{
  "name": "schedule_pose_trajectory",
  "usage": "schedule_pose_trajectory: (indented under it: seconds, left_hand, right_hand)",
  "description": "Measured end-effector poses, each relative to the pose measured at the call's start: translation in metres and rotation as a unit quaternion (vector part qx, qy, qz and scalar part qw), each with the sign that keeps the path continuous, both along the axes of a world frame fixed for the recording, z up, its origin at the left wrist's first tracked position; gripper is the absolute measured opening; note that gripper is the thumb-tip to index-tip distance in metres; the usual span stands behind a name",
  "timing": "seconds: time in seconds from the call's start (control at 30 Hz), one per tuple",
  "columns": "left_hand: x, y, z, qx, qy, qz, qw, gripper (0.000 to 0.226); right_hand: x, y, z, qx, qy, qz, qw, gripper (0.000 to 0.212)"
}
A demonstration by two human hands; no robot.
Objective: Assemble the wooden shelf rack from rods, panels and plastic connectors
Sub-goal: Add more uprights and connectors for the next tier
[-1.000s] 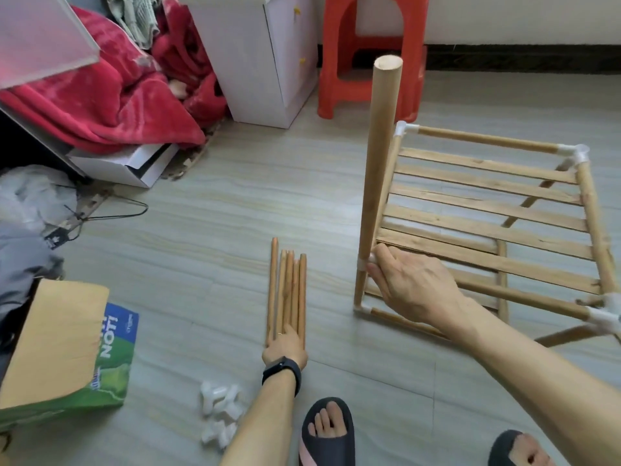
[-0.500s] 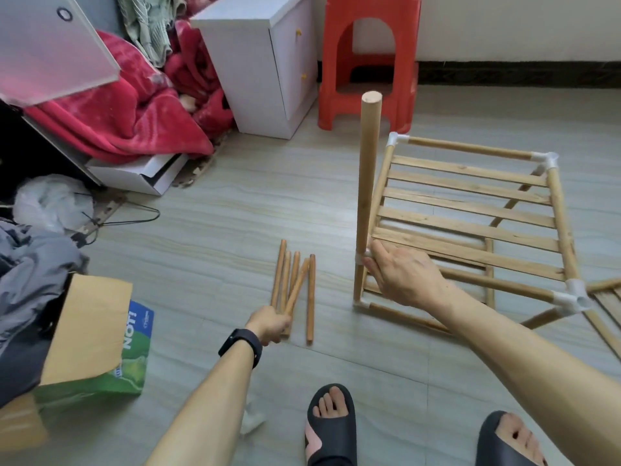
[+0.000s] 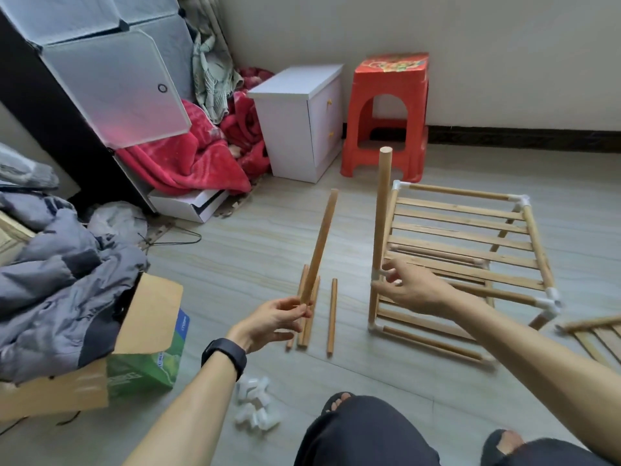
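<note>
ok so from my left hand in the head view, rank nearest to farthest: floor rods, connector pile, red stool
1. floor rods, just right of the left hand
2. connector pile, lower down, back toward the body
3. red stool, far back, right of centre

You see the room in soft, even light, with only faint shadows under the red stool (image 3: 386, 105). In front of the stool your right hand (image 3: 411, 289) smears with motion blur. Far left of it, the cabinet (image 3: 114, 85) leans, bent by the wide lens.
</note>
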State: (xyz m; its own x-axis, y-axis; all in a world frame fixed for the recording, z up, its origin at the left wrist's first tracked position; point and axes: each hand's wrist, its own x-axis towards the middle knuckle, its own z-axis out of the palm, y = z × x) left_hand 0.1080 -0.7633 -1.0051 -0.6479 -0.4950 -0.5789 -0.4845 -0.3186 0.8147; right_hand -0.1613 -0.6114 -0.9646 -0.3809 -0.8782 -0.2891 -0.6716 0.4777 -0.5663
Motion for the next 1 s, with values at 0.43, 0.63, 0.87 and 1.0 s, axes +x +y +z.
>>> schedule_pose_trajectory:
  seconds: [0.43, 0.63, 0.87, 1.0]
  left_hand:
    - [-0.049, 0.031, 0.037, -0.129, -0.029, -0.187, 0.973, 0.021]
    - [-0.052, 0.036, -0.009, -0.098, -0.056, -0.245, 0.963, 0.030]
    - [-0.025, -0.021, -0.120, -0.177, -0.246, -0.175, 0.937, 0.052]
    - [-0.015, -0.053, -0.173, -0.218, -0.350, -0.070, 0.908, 0.060]
  right_hand:
    - [0.051, -0.005, 0.050, -0.115, -0.153, 0.028, 0.981, 0.023]
    - [0.050, -0.025, -0.001, -0.014, -0.017, 0.046, 0.999, 0.017]
    - [0.051, -0.056, -0.139, 0.121, 0.046, -0.018, 0.991, 0.021]
    - [0.056, -0.066, -0.218, 0.170, -0.001, -0.068, 0.983, 0.024]
